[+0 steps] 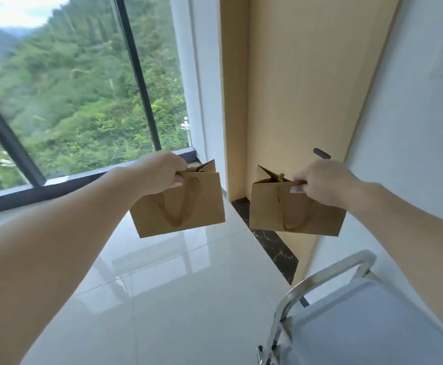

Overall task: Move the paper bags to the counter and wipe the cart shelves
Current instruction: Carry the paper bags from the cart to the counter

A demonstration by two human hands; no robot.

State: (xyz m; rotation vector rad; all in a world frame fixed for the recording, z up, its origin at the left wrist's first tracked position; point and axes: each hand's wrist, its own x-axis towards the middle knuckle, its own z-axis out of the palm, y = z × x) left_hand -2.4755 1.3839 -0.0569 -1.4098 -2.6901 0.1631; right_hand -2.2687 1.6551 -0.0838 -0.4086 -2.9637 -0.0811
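Observation:
Two small brown paper bags hang in the air over the floor. My left hand point(160, 172) pinches the top edge of the left paper bag point(188, 206), whose handle loop droops down its front. My right hand point(325, 184) pinches the top edge of the right paper bag point(294, 209) in the same way. The cart point(368, 312) shows at the bottom right as a grey top shelf with a steel tube handle. No counter is in view.
A glossy white tiled floor point(178, 299) spreads below. A large window point(70, 101) with black frames fills the left. A tan wooden door point(307, 88) and dark stone threshold point(270, 241) stand ahead, with a white wall point(412, 140) to the right.

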